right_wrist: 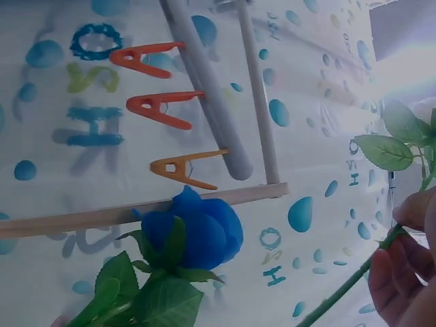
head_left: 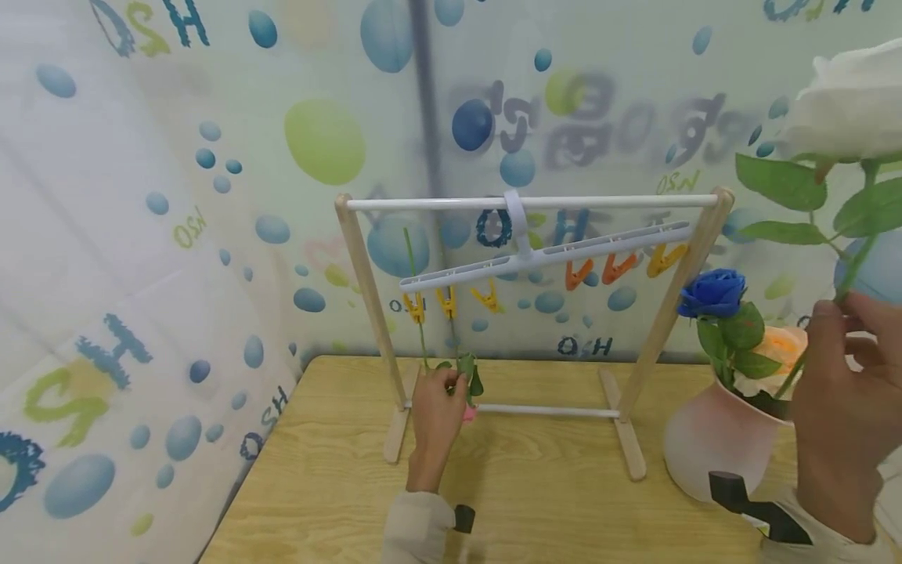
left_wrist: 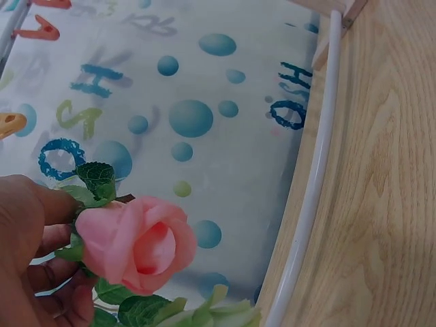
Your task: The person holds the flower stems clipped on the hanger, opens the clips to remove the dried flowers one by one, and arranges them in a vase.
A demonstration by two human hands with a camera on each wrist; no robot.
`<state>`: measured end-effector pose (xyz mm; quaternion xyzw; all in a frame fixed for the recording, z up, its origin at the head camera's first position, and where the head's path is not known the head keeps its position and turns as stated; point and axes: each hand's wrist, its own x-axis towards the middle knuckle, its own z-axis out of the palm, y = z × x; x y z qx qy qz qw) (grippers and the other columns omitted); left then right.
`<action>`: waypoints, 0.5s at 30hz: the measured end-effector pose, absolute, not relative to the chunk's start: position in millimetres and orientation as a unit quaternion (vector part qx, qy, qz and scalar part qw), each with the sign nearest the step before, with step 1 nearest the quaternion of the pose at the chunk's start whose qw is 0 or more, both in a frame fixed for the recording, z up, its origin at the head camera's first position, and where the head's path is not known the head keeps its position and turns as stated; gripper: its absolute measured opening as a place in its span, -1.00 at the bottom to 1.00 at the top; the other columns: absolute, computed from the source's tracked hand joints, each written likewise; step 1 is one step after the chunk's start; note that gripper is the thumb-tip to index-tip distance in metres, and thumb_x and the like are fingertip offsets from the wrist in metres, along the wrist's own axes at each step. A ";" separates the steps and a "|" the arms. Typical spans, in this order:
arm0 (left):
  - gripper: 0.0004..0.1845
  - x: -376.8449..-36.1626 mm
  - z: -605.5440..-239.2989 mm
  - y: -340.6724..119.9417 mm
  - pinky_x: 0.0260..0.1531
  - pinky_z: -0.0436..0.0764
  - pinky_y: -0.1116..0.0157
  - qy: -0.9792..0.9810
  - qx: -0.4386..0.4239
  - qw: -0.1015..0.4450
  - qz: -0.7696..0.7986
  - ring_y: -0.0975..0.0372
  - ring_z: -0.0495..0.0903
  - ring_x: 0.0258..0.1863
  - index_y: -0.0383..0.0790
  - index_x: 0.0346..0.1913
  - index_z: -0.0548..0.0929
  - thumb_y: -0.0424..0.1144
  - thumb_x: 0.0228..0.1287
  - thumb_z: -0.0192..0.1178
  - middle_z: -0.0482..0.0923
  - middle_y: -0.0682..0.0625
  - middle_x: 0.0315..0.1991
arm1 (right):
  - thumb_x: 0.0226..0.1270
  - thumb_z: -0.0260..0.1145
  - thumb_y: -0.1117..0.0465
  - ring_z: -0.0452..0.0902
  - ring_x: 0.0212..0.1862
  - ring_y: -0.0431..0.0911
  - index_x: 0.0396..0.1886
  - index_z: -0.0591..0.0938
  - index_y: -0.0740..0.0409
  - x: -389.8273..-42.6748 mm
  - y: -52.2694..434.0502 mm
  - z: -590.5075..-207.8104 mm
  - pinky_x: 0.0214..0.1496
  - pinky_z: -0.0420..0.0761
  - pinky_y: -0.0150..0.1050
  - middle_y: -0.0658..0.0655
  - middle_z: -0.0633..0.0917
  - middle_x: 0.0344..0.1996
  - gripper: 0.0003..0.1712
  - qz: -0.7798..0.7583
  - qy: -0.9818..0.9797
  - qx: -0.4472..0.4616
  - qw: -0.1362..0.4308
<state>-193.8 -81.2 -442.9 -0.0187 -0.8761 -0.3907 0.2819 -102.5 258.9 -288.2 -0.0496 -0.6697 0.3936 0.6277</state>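
Note:
Low at the rack's left side, my left hand [head_left: 435,411] pinches a pink rose [left_wrist: 139,242] by its leaves and stem just behind the bloom. The rose hangs head down, its stem running up to a yellow clip [head_left: 447,302]. Another green stem [head_left: 410,251] passes through the outermost yellow clip [head_left: 414,308], and a pale flower [left_wrist: 211,315] shows at the bottom of the left wrist view. My right hand [head_left: 846,399] holds a white rose [head_left: 849,106] by its stem, bloom up, above the vase [head_left: 722,446]. The stem's lower end goes behind the hand toward the vase mouth.
A grey hanger [head_left: 465,274] tilts on the rack's top bar [head_left: 606,201], its right end higher. Orange clips [head_left: 618,269] hang from its right half. In the vase stand a blue rose [head_left: 713,294] and a peach rose [head_left: 778,348]. A patterned curtain backs the wooden table [head_left: 550,501].

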 end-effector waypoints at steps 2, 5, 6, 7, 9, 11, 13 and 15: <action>-0.89 -193.3 -443.0 -80.8 -0.32 0.54 0.18 -0.876 -0.016 0.283 -0.389 0.18 0.55 -0.39 -0.21 -0.39 0.75 -0.25 0.24 0.34 0.66 -0.01 -0.44 | 0.43 0.21 0.22 0.44 -0.13 -0.56 -0.01 0.68 0.40 -103.1 260.9 -289.7 -0.15 0.34 -0.61 -0.48 0.49 -0.15 -0.66 0.387 -0.680 -0.066 0.619; -0.89 -192.1 -444.0 -79.8 -0.34 0.51 0.22 -0.877 -0.010 0.281 -0.390 0.20 0.52 -0.41 -0.20 -0.39 0.75 -0.24 0.24 0.35 0.65 0.00 -0.44 | 0.42 0.21 0.23 0.41 -0.16 -0.61 -0.03 0.71 0.36 -107.6 266.8 -298.3 -0.18 0.33 -0.65 -0.53 0.47 -0.17 -0.69 0.369 -0.693 -0.066 0.616; -0.88 -191.8 -444.4 -79.5 -0.34 0.50 0.23 -0.877 -0.009 0.280 -0.389 0.20 0.52 -0.41 -0.20 -0.39 0.75 -0.23 0.25 0.35 0.65 0.00 -0.44 | 0.41 0.22 0.23 0.41 -0.18 -0.62 -0.05 0.73 0.34 -109.6 269.1 -302.1 -0.19 0.33 -0.66 -0.54 0.46 -0.18 -0.70 0.362 -0.695 -0.069 0.617; -0.87 -191.5 -445.0 -79.3 -0.34 0.49 0.24 -0.878 -0.006 0.279 -0.389 0.21 0.51 -0.41 -0.20 -0.38 0.75 -0.22 0.26 0.34 0.65 0.01 -0.43 | 0.41 0.22 0.23 0.39 -0.19 -0.64 -0.06 0.73 0.33 -111.5 271.7 -306.2 -0.21 0.31 -0.68 -0.57 0.45 -0.19 -0.70 0.353 -0.699 -0.071 0.618; -0.87 -190.8 -445.5 -79.0 -0.34 0.49 0.25 -0.878 -0.004 0.278 -0.390 0.21 0.51 -0.40 -0.20 -0.38 0.75 -0.21 0.26 0.34 0.64 0.01 -0.43 | 0.41 0.21 0.21 0.36 -0.22 -0.68 -0.08 0.74 0.32 -114.6 276.9 -314.3 -0.23 0.28 -0.71 -0.57 0.47 -0.21 -0.70 0.335 -0.710 -0.079 0.614; -0.87 -190.2 -445.5 -79.1 -0.34 0.51 0.24 -0.877 -0.002 0.278 -0.391 0.20 0.52 -0.40 -0.20 -0.38 0.74 -0.21 0.27 0.34 0.63 0.01 -0.42 | 0.41 0.22 0.19 0.32 -0.24 -0.74 -0.11 0.74 0.35 -115.3 280.3 -322.4 -0.24 0.26 -0.74 -0.57 0.46 -0.24 -0.68 0.319 -0.723 -0.090 0.607; -0.87 -189.6 -444.9 -79.3 -0.32 0.54 0.22 -0.876 -0.001 0.281 -0.391 0.19 0.55 -0.38 -0.20 -0.38 0.74 -0.21 0.26 0.34 0.64 0.00 -0.41 | 0.42 0.20 0.18 0.27 -0.26 -0.79 -0.14 0.74 0.38 -114.9 282.4 -330.0 -0.23 0.23 -0.77 -0.36 0.63 -0.29 -0.66 0.304 -0.736 -0.100 0.597; -0.87 -189.1 -444.1 -79.6 -0.32 0.57 0.20 -0.876 0.000 0.284 -0.390 0.17 0.56 -0.37 -0.21 -0.38 0.73 -0.22 0.25 0.35 0.64 -0.01 -0.40 | 0.42 0.19 0.18 0.21 -0.28 -0.84 -0.17 0.72 0.44 -113.6 284.2 -336.6 -0.23 0.19 -0.80 0.02 0.74 -0.30 -0.64 0.284 -0.753 -0.100 0.585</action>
